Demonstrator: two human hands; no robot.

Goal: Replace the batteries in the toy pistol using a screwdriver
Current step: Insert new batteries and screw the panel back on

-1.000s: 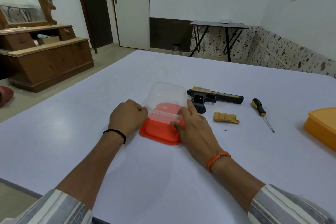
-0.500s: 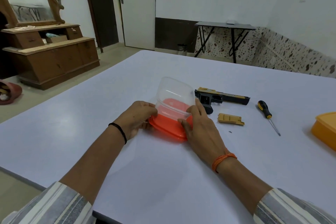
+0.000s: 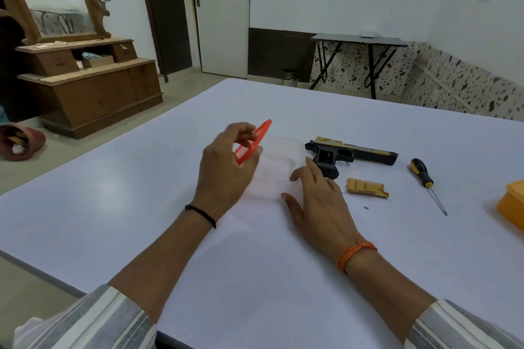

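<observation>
On the white table (image 3: 312, 278), near its middle, the left hand (image 3: 226, 167) is pinching an orange lid (image 3: 253, 140) by its edge and holding it tilted above a clear plastic container (image 3: 276, 170), which is sitting open on the surface. The right hand (image 3: 317, 201) is resting with fingers relaxed and spread against the container's near right side, gripping nothing. I cannot tell what is lying inside the clear walls.

Just right of the container, the toy pistol (image 3: 351, 153) is lying on its side with its grip cavity exposed; its tan battery cover (image 3: 367, 187) is lying just in front of it, and a tiny dark screw (image 3: 365, 208) is sitting near that cover. Further right, the screwdriver (image 3: 426, 183) is lying untouched, well apart from both hands.

Judging by this, the step in hand is fetching fresh batteries. Doing it well probably means parking the lid to the left, away from the parts, and keeping the right hand steadying the light container so it is not sliding into the pistol. The loose screw is the main worry: a sweeping wrist could be knocking it off. An orange-yellow box (image 3: 513, 204) is occupying the far right edge.
</observation>
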